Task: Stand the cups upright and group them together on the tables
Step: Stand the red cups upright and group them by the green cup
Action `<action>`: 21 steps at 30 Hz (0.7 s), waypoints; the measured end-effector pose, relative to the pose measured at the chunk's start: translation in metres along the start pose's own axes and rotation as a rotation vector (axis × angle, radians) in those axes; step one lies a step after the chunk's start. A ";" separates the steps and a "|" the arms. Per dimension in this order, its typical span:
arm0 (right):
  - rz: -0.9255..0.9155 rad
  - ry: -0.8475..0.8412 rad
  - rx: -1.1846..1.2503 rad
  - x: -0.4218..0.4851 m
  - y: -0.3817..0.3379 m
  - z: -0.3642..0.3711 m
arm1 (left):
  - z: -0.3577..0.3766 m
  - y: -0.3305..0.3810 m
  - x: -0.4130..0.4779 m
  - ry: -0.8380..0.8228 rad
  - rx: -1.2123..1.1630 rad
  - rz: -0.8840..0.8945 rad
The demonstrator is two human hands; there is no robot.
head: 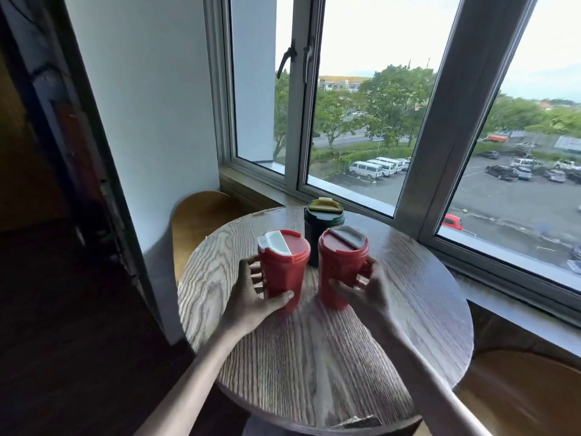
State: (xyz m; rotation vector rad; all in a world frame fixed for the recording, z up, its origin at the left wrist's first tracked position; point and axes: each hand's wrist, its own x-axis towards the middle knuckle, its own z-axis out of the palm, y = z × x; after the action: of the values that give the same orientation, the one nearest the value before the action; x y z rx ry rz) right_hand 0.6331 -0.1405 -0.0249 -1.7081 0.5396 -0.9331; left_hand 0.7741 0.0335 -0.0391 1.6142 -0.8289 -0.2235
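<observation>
Fingers point(251, 267) of the left hand point(248, 297) curl round the left cup point(284, 269), thumb across its lower front. The right hand point(375, 291) does the same on the right cup point(341, 262): its fingers point(342, 287) wrap the lower body, and some seem to hook a handle on the far side. Both red cups are upright, lids on, near the middle of the round desk point(314, 357), and look to be resting on it. A narrow gap separates them. Just behind that gap stands the green cup point(320, 221), also upright; I cannot tell whether it touches either red one. Beyond it runs the window sill point(361, 199).

On this desk the standing-up looks done and the grouping nearly so. Likely left: close the gap, let go, then see to any other desk, none of which is in view.
</observation>
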 end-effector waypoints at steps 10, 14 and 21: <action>-0.014 -0.104 -0.070 0.000 -0.002 -0.008 | 0.001 0.002 0.002 0.017 0.035 0.055; -0.054 -0.056 -0.020 -0.003 -0.001 -0.005 | 0.009 0.008 0.010 -0.024 0.035 0.049; -0.034 0.057 -0.032 0.005 0.002 -0.011 | 0.030 0.012 0.027 -0.060 0.012 0.017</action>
State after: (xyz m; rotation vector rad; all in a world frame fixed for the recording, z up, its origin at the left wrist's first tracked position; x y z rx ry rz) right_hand 0.6274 -0.1509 -0.0239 -1.7283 0.5673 -1.0045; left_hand 0.7723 -0.0068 -0.0266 1.6182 -0.8910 -0.2569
